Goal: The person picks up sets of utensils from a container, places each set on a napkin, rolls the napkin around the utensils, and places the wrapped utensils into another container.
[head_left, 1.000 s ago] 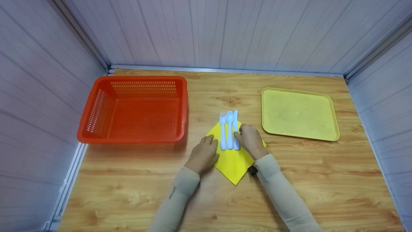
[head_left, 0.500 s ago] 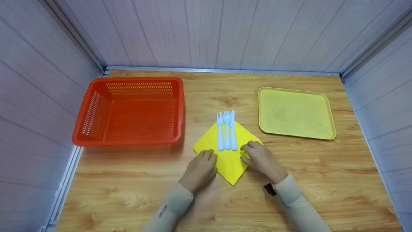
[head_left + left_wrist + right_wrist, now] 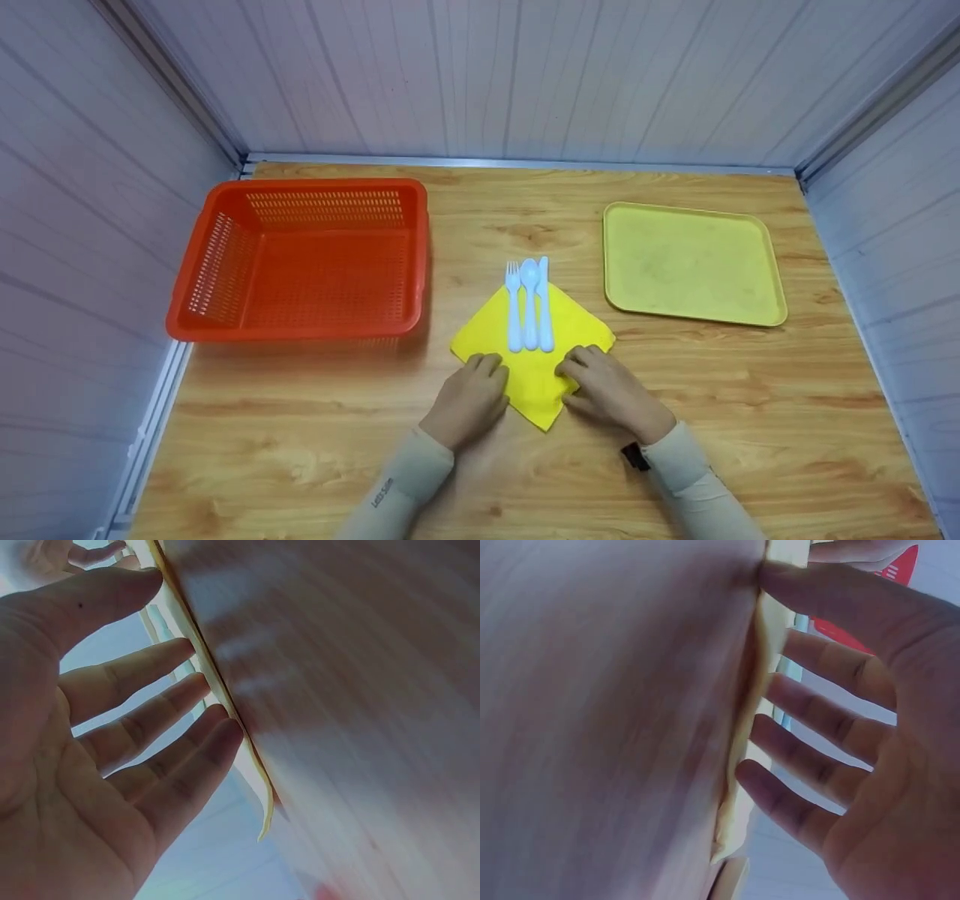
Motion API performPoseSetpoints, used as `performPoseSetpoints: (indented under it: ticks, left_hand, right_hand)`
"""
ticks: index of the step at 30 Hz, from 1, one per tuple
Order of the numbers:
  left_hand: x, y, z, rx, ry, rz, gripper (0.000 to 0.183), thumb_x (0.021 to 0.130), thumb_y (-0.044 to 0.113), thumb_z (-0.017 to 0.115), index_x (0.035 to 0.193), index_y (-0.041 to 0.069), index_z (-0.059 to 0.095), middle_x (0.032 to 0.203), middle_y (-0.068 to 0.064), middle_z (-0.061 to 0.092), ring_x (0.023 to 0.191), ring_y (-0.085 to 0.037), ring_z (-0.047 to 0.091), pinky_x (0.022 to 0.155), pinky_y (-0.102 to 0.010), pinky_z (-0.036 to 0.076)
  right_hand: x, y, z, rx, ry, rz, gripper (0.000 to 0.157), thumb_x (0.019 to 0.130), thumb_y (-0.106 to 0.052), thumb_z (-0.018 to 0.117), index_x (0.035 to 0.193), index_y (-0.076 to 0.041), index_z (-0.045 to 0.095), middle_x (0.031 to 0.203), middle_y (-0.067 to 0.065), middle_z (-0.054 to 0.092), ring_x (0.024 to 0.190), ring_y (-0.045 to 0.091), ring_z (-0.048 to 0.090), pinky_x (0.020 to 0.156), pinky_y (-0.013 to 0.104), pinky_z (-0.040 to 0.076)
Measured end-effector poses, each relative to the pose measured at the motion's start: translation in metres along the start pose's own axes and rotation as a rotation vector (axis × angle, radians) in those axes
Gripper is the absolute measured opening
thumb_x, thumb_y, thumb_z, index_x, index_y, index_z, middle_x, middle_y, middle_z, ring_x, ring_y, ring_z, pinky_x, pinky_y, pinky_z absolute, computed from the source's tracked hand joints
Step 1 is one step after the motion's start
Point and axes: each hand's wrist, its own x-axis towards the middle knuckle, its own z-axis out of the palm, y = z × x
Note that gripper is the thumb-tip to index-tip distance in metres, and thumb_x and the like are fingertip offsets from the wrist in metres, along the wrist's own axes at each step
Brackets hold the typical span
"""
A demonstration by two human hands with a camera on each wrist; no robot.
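A yellow napkin (image 3: 534, 382) lies on the table with one corner towards the person. On its upper half a light-blue fork (image 3: 514, 315), spoon (image 3: 530, 311) and knife (image 3: 545, 315) lie side by side, their tips past the napkin's far corner. The left hand (image 3: 466, 397) rests its fingertips on the lower left edge, fingers extended and spread in the left wrist view. Across from it, the right hand (image 3: 613, 391) touches the lower right edge with slightly bent fingers. That edge (image 3: 759, 652) looks wavy in the right wrist view. Neither hand touches the cutlery.
A red perforated basket (image 3: 300, 334) stands at the left of the wooden table (image 3: 300, 450). To the right lies a pale yellow tray (image 3: 694, 262). Panelled walls (image 3: 480, 82) rise at the back and both sides.
The right hand has left the knife and moved down to the napkin's lower right edge. The left hand has shifted slightly down along the lower left edge. The cutlery stays on the napkin.
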Motion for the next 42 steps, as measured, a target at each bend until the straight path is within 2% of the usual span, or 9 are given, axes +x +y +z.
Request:
performPoseSetpoints:
  ticks: [6, 12, 18, 21, 24, 27, 30, 35, 42]
  left_hand:
    - [0.000, -0.001, 0.001, -0.036, 0.027, 0.000, 0.016, 0.085, 0.014, 0.069, 0.098, 0.005, 0.064, 0.100, -0.009, 0.062, 0.088, -0.025, 0.060, 0.072, -0.035, 0.055]
    - [0.006, -0.005, -0.003, -0.011, 0.061, -0.010, 0.006, 0.090, 0.010, 0.063, 0.094, 0.005, 0.063, 0.091, -0.008, 0.061, 0.079, -0.023, 0.060, 0.064, -0.033, 0.054]
    - [0.014, -0.013, -0.008, -0.059, 0.037, -0.056, 0.017, 0.095, 0.010, 0.057, 0.078, 0.009, 0.056, 0.068, -0.002, 0.050, 0.058, -0.018, 0.049, 0.048, -0.030, 0.044]
    - [0.019, -0.018, -0.010, -0.095, 0.021, -0.079, 0.019, 0.097, 0.012, 0.054, 0.078, 0.010, 0.054, 0.061, 0.001, 0.041, 0.052, -0.016, 0.044, 0.044, -0.030, 0.041]
    - [0.026, -0.023, -0.011, -0.122, 0.016, -0.098, 0.021, 0.101, 0.014, 0.050, 0.081, 0.010, 0.053, 0.059, 0.001, 0.038, 0.050, -0.016, 0.042, 0.043, -0.031, 0.040]
    - [0.033, -0.028, -0.013, -0.154, 0.000, -0.128, 0.022, 0.104, 0.018, 0.047, 0.084, 0.010, 0.053, 0.059, 0.001, 0.038, 0.051, -0.017, 0.043, 0.046, -0.033, 0.040]
    - [0.040, -0.032, -0.014, -0.181, -0.030, -0.176, 0.023, 0.105, 0.022, 0.045, 0.086, 0.010, 0.053, 0.060, 0.000, 0.041, 0.052, -0.020, 0.046, 0.047, -0.035, 0.042]
    - [0.048, -0.039, -0.013, -0.236, -0.100, -0.282, 0.023, 0.104, 0.025, 0.047, 0.088, 0.010, 0.053, 0.063, -0.003, 0.046, 0.055, -0.023, 0.050, 0.051, -0.039, 0.045]
    - [0.056, -0.043, -0.012, -0.292, -0.216, -0.388, 0.018, 0.100, 0.024, 0.056, 0.098, 0.006, 0.059, 0.074, -0.006, 0.053, 0.066, -0.024, 0.055, 0.062, -0.039, 0.050]
  right_hand:
    - [0.000, 0.002, 0.003, 0.012, 0.039, 0.012, 0.018, 0.085, -0.015, 0.080, 0.097, -0.009, 0.069, 0.094, 0.003, 0.062, 0.083, 0.022, 0.058, 0.073, 0.037, 0.051]
    - [0.002, 0.008, -0.003, 0.083, 0.068, 0.040, 0.014, 0.092, -0.019, 0.074, 0.101, -0.008, 0.070, 0.092, 0.003, 0.064, 0.081, 0.019, 0.058, 0.072, 0.036, 0.051]
    - [-0.002, 0.016, -0.010, 0.215, 0.057, 0.079, 0.029, 0.093, -0.030, 0.073, 0.113, -0.010, 0.068, 0.104, 0.001, 0.064, 0.093, 0.016, 0.058, 0.082, 0.038, 0.051]
    - [-0.004, 0.020, -0.014, 0.265, 0.047, 0.067, 0.046, 0.088, -0.038, 0.078, 0.122, -0.010, 0.066, 0.111, 0.000, 0.063, 0.100, 0.015, 0.057, 0.088, 0.040, 0.049]
    - [-0.001, 0.023, -0.016, 0.268, 0.042, 0.081, 0.049, 0.086, -0.034, 0.080, 0.125, -0.008, 0.066, 0.113, 0.001, 0.064, 0.101, 0.017, 0.058, 0.088, 0.042, 0.050]
    - [0.006, 0.027, -0.017, 0.231, 0.039, 0.144, 0.031, 0.091, -0.025, 0.076, 0.116, -0.008, 0.070, 0.106, 0.003, 0.067, 0.094, 0.018, 0.061, 0.083, 0.042, 0.053]
    - [0.015, 0.032, -0.017, 0.224, 0.030, 0.229, 0.011, 0.096, -0.020, 0.069, 0.098, -0.009, 0.070, 0.090, 0.001, 0.066, 0.078, 0.015, 0.058, 0.070, 0.038, 0.051]
    - [0.029, 0.042, -0.016, 0.273, 0.011, 0.315, 0.023, 0.099, -0.021, 0.065, 0.079, -0.014, 0.058, 0.067, -0.004, 0.046, 0.060, 0.012, 0.041, 0.057, 0.030, 0.039]
    - [0.039, 0.048, -0.011, 0.259, 0.015, 0.360, 0.031, 0.100, -0.021, 0.063, 0.074, -0.014, 0.049, 0.062, -0.005, 0.032, 0.055, 0.010, 0.032, 0.053, 0.028, 0.032]
